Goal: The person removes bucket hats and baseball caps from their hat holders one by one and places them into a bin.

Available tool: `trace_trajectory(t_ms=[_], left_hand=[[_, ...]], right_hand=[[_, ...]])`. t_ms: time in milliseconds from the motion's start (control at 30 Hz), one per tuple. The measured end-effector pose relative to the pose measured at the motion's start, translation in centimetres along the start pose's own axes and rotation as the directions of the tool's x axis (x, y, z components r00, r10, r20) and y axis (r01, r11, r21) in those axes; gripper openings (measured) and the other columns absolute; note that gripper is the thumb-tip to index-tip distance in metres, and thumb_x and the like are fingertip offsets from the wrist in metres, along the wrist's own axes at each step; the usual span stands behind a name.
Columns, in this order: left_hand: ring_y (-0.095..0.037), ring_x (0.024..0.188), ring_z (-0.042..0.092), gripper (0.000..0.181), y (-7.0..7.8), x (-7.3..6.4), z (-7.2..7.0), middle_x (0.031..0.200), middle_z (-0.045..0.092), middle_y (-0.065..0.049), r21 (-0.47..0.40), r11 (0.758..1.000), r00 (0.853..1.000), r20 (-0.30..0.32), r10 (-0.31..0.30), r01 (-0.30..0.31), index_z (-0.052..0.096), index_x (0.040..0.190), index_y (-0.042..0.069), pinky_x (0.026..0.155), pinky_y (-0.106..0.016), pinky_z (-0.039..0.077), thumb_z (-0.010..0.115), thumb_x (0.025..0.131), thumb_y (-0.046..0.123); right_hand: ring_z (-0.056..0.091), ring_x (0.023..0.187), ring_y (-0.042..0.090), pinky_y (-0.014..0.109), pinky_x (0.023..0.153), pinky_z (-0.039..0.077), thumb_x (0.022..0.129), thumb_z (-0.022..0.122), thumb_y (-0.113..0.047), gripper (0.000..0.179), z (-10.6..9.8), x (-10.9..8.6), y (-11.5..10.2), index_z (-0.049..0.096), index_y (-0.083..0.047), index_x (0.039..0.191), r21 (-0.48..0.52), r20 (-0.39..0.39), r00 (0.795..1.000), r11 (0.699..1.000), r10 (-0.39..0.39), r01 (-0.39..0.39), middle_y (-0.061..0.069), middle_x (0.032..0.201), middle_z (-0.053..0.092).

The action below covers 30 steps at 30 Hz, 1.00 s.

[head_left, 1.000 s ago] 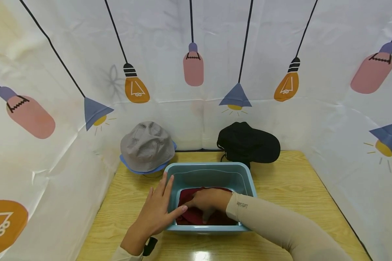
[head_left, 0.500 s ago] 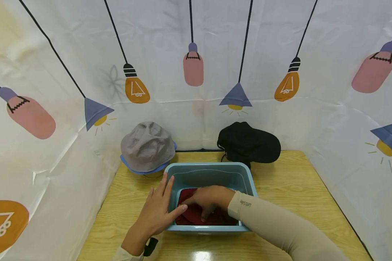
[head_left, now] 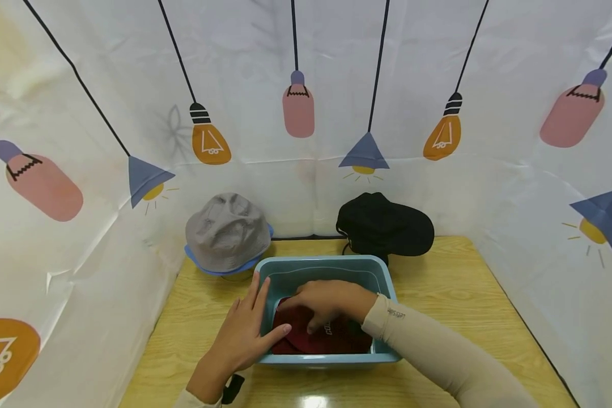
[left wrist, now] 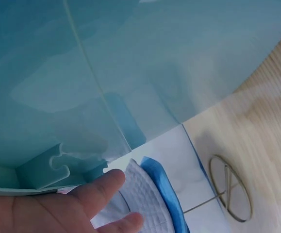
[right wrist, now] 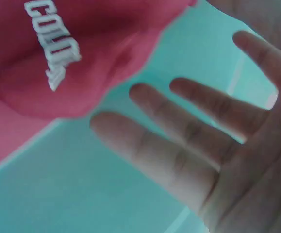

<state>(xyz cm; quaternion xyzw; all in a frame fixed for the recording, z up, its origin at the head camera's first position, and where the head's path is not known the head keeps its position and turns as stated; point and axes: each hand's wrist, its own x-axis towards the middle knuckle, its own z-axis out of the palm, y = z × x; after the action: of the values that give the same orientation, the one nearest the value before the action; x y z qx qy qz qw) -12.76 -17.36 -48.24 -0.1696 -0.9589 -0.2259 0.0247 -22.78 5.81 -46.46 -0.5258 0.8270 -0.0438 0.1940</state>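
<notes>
A light-blue plastic basin (head_left: 326,258) sits on the wooden table with a dark red cap (head_left: 347,340) inside it, white lettering on its front. My right hand (head_left: 331,297) is inside the basin just over the cap. In the right wrist view, its fingers (right wrist: 155,155) are straight and spread beside the cap's edge, gripping nothing. My left hand (head_left: 242,334) rests along the basin's left rim with fingers straight and thumb reaching over the inside. The left wrist view shows its fingers (left wrist: 96,191) against the basin's outer side.
Behind the basin on the left, a grey bucket hat (head_left: 229,232) sits on top of a blue hat (head_left: 196,262), with a wire stand (left wrist: 231,189) under them. A black cap (head_left: 387,226) stands at the back right. A white sheet (head_left: 265,187) printed with lamps surrounds the table.
My right hand has risen a little and shifted away from the cap, uncovering its lettering. The left hand stays on the rim. The head view has tilted slightly.
</notes>
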Motion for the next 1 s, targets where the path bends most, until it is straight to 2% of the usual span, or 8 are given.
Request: trace_trajectory(t_ms=[200,367,567,800,1000], left_hand=[[-0.037,0.150,0.040,0.103,0.2,0.0,-0.1,0.175,-0.002,-0.010,0.021,1.000,0.999,0.040,-0.017,0.016,0.003,0.168,0.025,0.118,-0.074,0.024,0.048,0.093,0.080],[-0.038,0.149,0.041,0.103,0.3,-0.1,-0.2,0.175,-0.002,-0.011,0.036,0.999,0.999,0.047,-0.025,0.023,0.004,0.168,0.024,0.118,-0.074,0.023,0.047,0.093,0.080],[-0.038,0.150,0.040,0.103,0.3,-0.1,-0.1,0.175,-0.001,-0.011,0.045,0.999,0.999,0.044,-0.024,0.022,0.005,0.168,0.024,0.119,-0.074,0.022,0.045,0.093,0.082],[-0.038,0.152,0.037,0.103,0.1,-0.1,0.0,0.175,0.004,-0.013,0.068,0.998,1.000,0.007,-0.004,0.004,0.010,0.168,0.019,0.118,-0.074,0.024,0.047,0.093,0.081],[-0.038,0.155,0.030,0.104,-0.2,-0.1,-0.1,0.174,0.007,-0.015,0.074,0.997,1.000,-0.012,-0.001,0.002,0.011,0.168,0.018,0.117,-0.075,0.024,0.047,0.093,0.080]], right_hand=[[0.064,0.121,0.013,0.035,0.097,0.057,0.088,0.085,-0.032,0.080,-0.6,-1.3,0.2,0.043,-0.044,0.156,-0.039,-0.051,0.999,0.999,-0.015,0.013,-0.005,0.142,0.060],[0.064,0.121,0.013,0.037,0.098,0.057,0.089,0.084,-0.032,0.080,-1.0,-2.0,0.1,0.042,-0.045,0.156,-0.037,-0.106,0.994,0.999,-0.019,0.015,-0.004,0.144,0.059],[0.067,0.120,0.019,0.038,0.096,0.059,0.093,0.079,-0.034,0.089,-2.3,-3.0,-0.4,0.025,-0.048,0.162,-0.071,-0.182,0.983,0.997,-0.011,-0.002,0.002,0.154,0.051],[0.070,0.108,0.018,0.033,0.082,0.061,0.095,0.076,-0.039,0.093,-4.0,-4.5,-0.2,0.014,-0.050,0.164,-0.158,-0.268,0.963,0.984,0.033,-0.078,0.006,0.157,0.047],[0.071,0.102,0.018,0.032,0.071,0.061,0.094,0.076,-0.041,0.093,-4.8,-5.8,0.5,0.016,-0.048,0.164,-0.203,-0.357,0.933,0.971,0.046,-0.126,0.008,0.159,0.046]])
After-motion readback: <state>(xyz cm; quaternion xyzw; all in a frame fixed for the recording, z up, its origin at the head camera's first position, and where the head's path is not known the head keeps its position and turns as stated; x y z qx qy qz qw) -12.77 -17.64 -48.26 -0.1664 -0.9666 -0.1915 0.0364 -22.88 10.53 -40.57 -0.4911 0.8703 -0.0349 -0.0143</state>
